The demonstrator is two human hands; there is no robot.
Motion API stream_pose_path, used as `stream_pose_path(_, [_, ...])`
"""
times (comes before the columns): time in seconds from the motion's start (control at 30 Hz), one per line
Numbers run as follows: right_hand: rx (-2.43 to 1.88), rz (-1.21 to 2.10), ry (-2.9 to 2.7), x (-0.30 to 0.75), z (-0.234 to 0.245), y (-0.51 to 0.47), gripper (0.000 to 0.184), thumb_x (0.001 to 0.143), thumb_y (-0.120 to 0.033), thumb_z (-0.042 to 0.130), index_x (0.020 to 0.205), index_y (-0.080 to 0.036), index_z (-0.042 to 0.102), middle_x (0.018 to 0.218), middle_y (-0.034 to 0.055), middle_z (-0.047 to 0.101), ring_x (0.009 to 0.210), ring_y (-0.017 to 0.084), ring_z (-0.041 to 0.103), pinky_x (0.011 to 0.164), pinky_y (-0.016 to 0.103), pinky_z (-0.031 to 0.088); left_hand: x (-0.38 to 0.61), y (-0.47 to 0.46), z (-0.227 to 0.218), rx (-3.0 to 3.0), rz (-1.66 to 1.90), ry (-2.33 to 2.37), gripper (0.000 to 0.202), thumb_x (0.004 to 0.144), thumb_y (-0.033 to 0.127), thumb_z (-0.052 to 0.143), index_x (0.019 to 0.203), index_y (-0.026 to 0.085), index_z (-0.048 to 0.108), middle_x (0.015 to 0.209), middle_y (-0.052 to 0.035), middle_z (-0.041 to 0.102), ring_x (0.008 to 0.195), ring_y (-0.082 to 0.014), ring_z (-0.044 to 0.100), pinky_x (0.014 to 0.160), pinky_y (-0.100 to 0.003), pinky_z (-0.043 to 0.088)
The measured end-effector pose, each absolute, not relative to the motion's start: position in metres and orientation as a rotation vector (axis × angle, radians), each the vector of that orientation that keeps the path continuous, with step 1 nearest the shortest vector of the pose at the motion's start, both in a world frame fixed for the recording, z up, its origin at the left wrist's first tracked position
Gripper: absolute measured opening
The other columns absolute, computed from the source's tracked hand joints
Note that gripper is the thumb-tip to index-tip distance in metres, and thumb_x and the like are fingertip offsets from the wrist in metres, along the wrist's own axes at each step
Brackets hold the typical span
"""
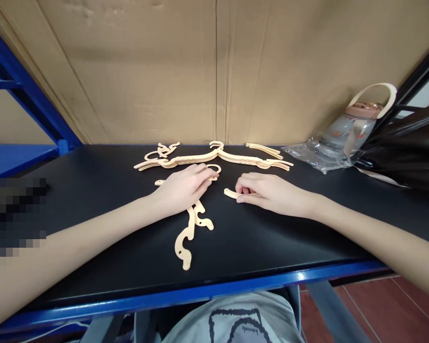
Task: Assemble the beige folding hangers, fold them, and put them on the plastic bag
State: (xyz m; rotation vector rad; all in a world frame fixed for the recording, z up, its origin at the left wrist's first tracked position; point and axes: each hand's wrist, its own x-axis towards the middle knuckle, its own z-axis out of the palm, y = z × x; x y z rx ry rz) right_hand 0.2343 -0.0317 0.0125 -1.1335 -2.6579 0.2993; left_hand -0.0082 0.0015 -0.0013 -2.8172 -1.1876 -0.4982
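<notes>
Grey shirt (pixel 232 318) below black desk's (pixel 279 252) front edge; probably assembling, my right hand (pixel 260 190) pinches cream plastic bar (pixel 230 193); left hand's (pixel 184 186) grip hidden; alignment needed.

On the table (pixel 289 243), the hanger (pixel 219 152) lies left of the bottle (pixel 348 133).

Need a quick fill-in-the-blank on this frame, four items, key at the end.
1. The hanger pieces lying lowest in the picture come out from under the ____ hand.
2. The right hand holds a strip over the ____ tabletop.
3. The bottle is on the picture's ____ side.
4. The panel behind the tabletop is made of ____.

Missing words: left; black; right; cardboard.
</notes>
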Motion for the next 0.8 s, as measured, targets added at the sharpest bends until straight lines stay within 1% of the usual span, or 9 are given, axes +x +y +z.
stream_pose_path(0.1, [-1.089, 0.262, -2.672, 0.235, 0.01, -0.031, 0.021, 0.098, -0.034, 0.042, 0.093, -0.021, 0.058, 0.094, 0.004, 0.059, 0.09, 0.018, 0.055, 0.077, 0.03, 0.04, -0.008, 0.002, -0.002, -2.823, -0.498, -1.177, 0.037, 0.097, 0.031, 0.028, 0.119, 0.02, 0.057, 0.115, -0.0075, 0.062, 0.111, -0.0233, 0.056, 0.092, -0.039, 0.048])
stream_pose_path(0.23, [-1.089, 0.245, -2.685, 0.235, 0.01, -0.031, 0.021, 0.098, -0.033, 0.041, 0.096, -0.021, 0.059, 0.095, 0.0045, 0.059, 0.093, 0.019, 0.056, 0.079, 0.031, 0.042, -0.011, 0.005, -0.003, -2.832, -0.486, -1.116, 0.036, 0.097, 0.029, 0.029, 0.119, 0.02, 0.057, 0.116, -0.0073, 0.062, 0.112, -0.0231, 0.056, 0.093, -0.038, 0.048])
stream_pose_path(0.33, [-1.095, 0.227, -2.704, 0.234, 0.011, -0.032, 0.021, 0.098, -0.033, 0.042, 0.098, -0.02, 0.058, 0.098, 0.005, 0.059, 0.094, 0.019, 0.056, 0.079, 0.031, 0.042, -0.012, 0.004, -0.003, -2.882, -0.505, -1.063, 0.035, 0.098, 0.028, 0.032, 0.12, 0.019, 0.057, 0.115, -0.0066, 0.061, 0.11, -0.0218, 0.057, 0.092, -0.035, 0.047])
stream_pose_path(0.4, [-1.09, 0.211, -2.713, 0.234, 0.011, -0.033, 0.021, 0.098, -0.033, 0.042, 0.1, -0.019, 0.059, 0.099, 0.0056, 0.059, 0.095, 0.019, 0.056, 0.079, 0.031, 0.043, -0.011, 0.002, -0.002, -2.954, -0.542, -1.057, 0.033, 0.098, 0.028, 0.034, 0.12, 0.02, 0.057, 0.113, -0.0053, 0.061, 0.104, -0.0198, 0.059, 0.088, -0.032, 0.047])
stream_pose_path(0.47, [-1.075, 0.2, -2.716, 0.234, 0.011, -0.033, 0.021, 0.098, -0.033, 0.043, 0.102, -0.019, 0.059, 0.101, 0.0062, 0.059, 0.095, 0.02, 0.057, 0.08, 0.031, 0.043, -0.008, -0.003, 0.0, -3.059, -0.576, -1.076, 0.031, 0.097, 0.031, 0.037, 0.117, 0.021, 0.059, 0.11, -0.0036, 0.062, 0.093, -0.0171, 0.061, 0.08, -0.029, 0.047])
stream_pose_path(0.57, [-1.051, 0.188, -2.72, 0.235, 0.009, -0.032, 0.022, 0.097, -0.034, 0.044, 0.106, -0.02, 0.059, 0.103, 0.0067, 0.06, 0.098, 0.021, 0.057, 0.082, 0.032, 0.044, -0.001, -0.01, 0.004, -3.21, -0.609, -1.132, 0.029, 0.096, 0.035, 0.042, 0.112, 0.022, 0.062, 0.101, -0.0018, 0.064, 0.076, -0.0139, 0.059, 0.069, -0.027, 0.046])
stream_pose_path(0.7, [-1.051, 0.191, -2.716, 0.234, 0.009, -0.032, 0.023, 0.097, -0.034, 0.044, 0.106, -0.02, 0.06, 0.103, 0.0066, 0.06, 0.098, 0.021, 0.057, 0.082, 0.032, 0.044, 0.003, -0.012, 0.01, -3.332, -0.672, -1.304, 0.028, 0.091, 0.039, 0.049, 0.107, 0.022, 0.066, 0.091, -0.0002, 0.067, 0.07, -0.0133, 0.057, 0.064, -0.026, 0.045])
stream_pose_path(0.8, [-1.033, 0.202, -2.69, 0.231, 0.008, -0.032, 0.018, 0.096, -0.032, 0.046, 0.101, -0.019, 0.059, 0.102, 0.0057, 0.06, 0.096, 0.019, 0.057, 0.078, 0.03, 0.044, 0.002, -0.008, 0.011, -3.414, -0.689, -1.428, 0.028, 0.088, 0.04, 0.054, 0.105, 0.021, 0.066, 0.091, -0.0007, 0.069, 0.072, -0.0137, 0.059, 0.064, -0.026, 0.046])
